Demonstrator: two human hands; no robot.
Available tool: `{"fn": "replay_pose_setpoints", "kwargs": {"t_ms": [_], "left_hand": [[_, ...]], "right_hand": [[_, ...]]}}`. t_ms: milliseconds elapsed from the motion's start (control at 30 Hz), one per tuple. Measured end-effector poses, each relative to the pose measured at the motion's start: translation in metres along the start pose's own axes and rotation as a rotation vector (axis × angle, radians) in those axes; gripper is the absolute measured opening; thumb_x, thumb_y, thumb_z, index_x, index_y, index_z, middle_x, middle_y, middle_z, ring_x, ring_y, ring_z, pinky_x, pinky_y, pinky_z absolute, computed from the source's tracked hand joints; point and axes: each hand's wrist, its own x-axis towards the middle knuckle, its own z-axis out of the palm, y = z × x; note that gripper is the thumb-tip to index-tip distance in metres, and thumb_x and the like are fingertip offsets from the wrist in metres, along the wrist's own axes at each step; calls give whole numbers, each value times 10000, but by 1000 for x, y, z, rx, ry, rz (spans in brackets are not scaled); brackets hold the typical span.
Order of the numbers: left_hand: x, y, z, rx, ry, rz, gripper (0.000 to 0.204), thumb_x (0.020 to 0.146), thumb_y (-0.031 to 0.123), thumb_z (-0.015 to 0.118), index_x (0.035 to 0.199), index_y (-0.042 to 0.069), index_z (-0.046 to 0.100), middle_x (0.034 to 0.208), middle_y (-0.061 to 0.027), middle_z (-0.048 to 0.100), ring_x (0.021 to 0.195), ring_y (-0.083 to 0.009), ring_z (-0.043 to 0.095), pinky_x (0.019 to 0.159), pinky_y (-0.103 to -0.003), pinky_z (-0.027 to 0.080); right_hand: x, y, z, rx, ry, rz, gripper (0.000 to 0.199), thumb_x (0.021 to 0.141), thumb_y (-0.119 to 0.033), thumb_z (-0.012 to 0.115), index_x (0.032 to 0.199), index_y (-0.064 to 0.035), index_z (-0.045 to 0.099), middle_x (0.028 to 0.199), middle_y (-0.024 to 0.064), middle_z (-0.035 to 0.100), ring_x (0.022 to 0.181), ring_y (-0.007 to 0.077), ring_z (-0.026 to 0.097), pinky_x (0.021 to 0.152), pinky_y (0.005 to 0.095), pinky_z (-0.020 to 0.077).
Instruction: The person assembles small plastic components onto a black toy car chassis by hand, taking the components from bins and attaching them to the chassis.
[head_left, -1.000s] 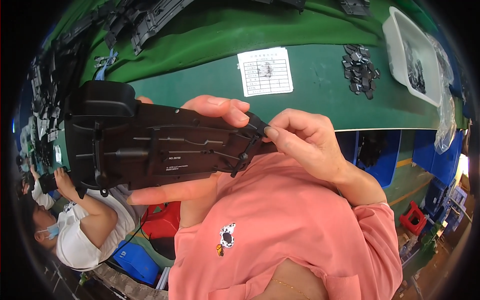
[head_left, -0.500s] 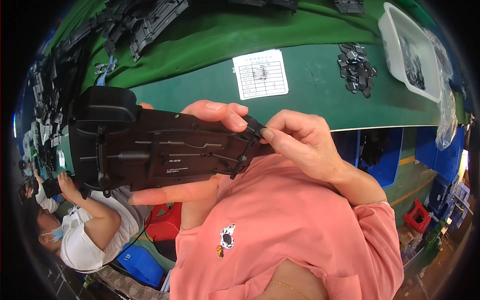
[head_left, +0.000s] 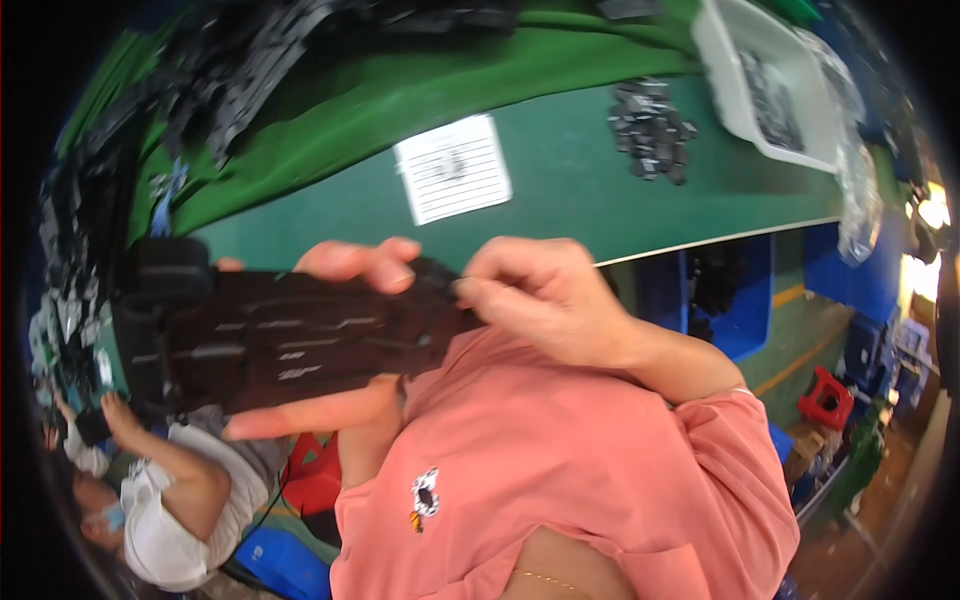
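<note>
A long black moulded part (head_left: 285,340) was held in front of the pink shirt (head_left: 570,450), by the worktop (head_left: 560,190)
The left hand (head_left: 345,263) had its grip clamped across the width, perhaps for keeping it steady, while the right hand (head_left: 545,300) touched the narrow end; because of blur, I could not tell whether that grip pinched anything. Beyond lay a printed sheet (head_left: 455,170) and a pile of small black pieces (head_left: 650,130) near a white tub (head_left: 722,75), likely for easy reach

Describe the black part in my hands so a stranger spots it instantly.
Start at the pink shirt; to its upper left, the left hand holds a long black part, with the right hand at its narrower end. Unlike the small pieces heaped on the green table, it has a boxy bump at its left end.
</note>
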Motion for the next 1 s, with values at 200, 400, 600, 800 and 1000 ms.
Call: {"fn": "replay_pose_setpoints", "kwargs": {"t_ms": [200,400,600,800,1000], "left_hand": [[3,6,-12,-41,-10,-77,860,778,713,472,1422,194,241,1238,-154,473,973,-280,530,960,-531,374],[9,9,-37,-169,88,-60,862,796,705,449,1453,225,164,1268,-204,450,1034,-327,522,994,-551,342],[11,3,-38,-216,99,-89,859,801,686,465,1452,204,177,1273,-207,437,1060,-325,507,1009,-552,323],[12,0,-39,-240,103,-112,865,800,687,465,1449,189,186,1269,-213,434,1062,-332,507,1016,-560,314],[11,1,-41,-262,157,-117,867,795,702,453,1438,169,221,1286,-223,424,1056,-339,514,1010,-566,318]], "right_hand": [[0,-2,1,-69,-23,-8,83,866,-69,596,847,9,617,724,28,593,660,54,521,558,215,427],[-17,-14,-56,-668,360,-469,57,800,-29,633,850,-2,631,793,99,627,707,212,601,632,291,483],[-24,-11,-108,-912,615,-334,153,766,12,653,912,8,605,828,97,581,706,207,602,602,294,483],[-18,-7,-108,-1072,596,-309,187,730,-8,693,892,-9,598,809,97,567,715,243,588,602,325,480],[-16,-12,-104,-1035,564,-279,161,741,11,680,865,-9,579,785,93,563,672,226,571,596,299,470]]}}
